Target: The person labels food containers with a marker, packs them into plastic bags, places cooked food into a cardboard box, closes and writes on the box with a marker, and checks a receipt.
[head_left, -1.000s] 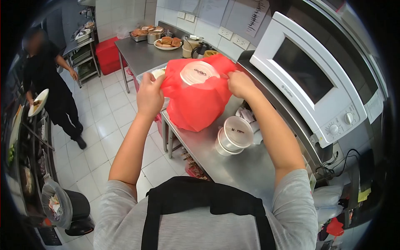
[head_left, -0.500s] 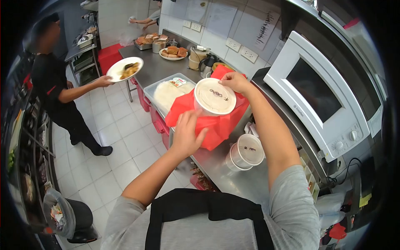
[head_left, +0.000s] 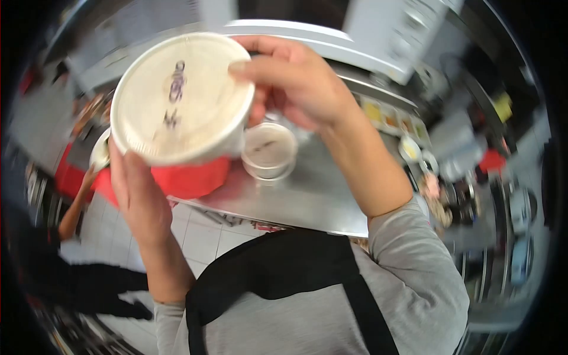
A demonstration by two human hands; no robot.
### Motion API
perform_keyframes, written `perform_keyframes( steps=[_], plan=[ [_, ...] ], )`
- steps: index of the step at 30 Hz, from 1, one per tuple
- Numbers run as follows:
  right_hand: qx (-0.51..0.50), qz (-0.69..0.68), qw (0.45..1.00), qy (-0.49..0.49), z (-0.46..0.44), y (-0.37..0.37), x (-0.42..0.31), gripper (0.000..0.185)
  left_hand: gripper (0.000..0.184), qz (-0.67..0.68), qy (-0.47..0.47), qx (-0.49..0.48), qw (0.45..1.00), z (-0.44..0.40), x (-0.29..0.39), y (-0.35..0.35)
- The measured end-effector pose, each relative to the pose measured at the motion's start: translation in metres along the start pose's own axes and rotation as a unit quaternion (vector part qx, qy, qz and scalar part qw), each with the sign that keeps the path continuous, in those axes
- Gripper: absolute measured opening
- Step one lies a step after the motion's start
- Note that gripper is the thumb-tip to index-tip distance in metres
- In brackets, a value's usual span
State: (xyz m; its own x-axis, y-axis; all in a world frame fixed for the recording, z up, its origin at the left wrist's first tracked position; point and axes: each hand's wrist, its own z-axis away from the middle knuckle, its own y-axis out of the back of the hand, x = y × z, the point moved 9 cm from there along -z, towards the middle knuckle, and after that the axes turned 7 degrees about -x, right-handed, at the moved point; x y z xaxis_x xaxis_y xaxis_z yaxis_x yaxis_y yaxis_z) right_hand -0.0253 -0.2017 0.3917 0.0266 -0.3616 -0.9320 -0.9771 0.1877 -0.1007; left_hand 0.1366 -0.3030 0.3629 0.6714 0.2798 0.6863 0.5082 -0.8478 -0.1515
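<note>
A round white tub (head_left: 183, 97) with a clear lid and dark handwriting is lifted close to the camera. My right hand (head_left: 299, 83) grips its right rim, the thumb on the lid. At the tub's lower left, my left hand (head_left: 139, 195) supports the side with its thumb on the rim. Below the tub, the red bag (head_left: 192, 177) lies on the steel table (head_left: 319, 189). Two stacked lidded tubs (head_left: 269, 151) stand on the table to the right of the bag.
A co-worker in dark clothes (head_left: 71, 284) is at the left, a hand near a white plate (head_left: 100, 149). Behind the table is the white microwave (head_left: 378, 35). Small trays of food (head_left: 393, 118) and small bowls (head_left: 409, 149) sit at the right.
The labelled tub has risen off the red bag toward the camera, and my left hand has come onto its side. The view has swung right. The co-worker appears lower at the left.
</note>
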Motion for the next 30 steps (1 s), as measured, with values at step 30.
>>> perform_keyframes(
  steps=[30],
  plan=[
    [0.377, 0.574, 0.676, -0.265, 0.468, 0.343, 0.043, 0.018, 0.044, -0.276, -0.066, -0.334, 0.899, 0.132, -0.167, -0.331]
  ],
)
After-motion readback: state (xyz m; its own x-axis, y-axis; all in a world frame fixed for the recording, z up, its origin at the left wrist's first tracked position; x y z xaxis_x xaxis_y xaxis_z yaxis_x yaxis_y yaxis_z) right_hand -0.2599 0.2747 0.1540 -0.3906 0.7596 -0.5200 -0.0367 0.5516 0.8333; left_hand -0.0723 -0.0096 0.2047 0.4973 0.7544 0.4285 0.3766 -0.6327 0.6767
